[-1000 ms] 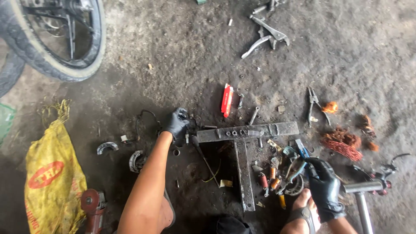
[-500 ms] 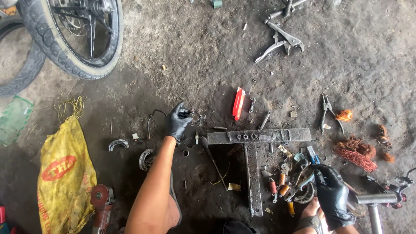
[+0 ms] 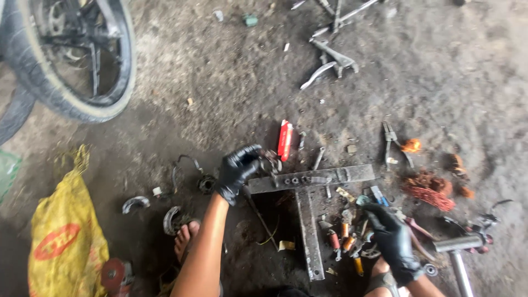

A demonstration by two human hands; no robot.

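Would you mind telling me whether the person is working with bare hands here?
No, both the left hand and the right hand wear black gloves.

Grimy dark dirt floor (image 3: 440, 66), wheel (image 3: 71, 55) top left, yellow sack (image 3: 60, 242) btm left, daylight.

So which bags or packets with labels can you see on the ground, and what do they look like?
Yellow sack: lower left on the dirt floor, crumpled, with a red oval mark on it.
Red packet: middle of the floor, just above the grey metal T-bar, small, oblong, red and white.
No signs or screens.
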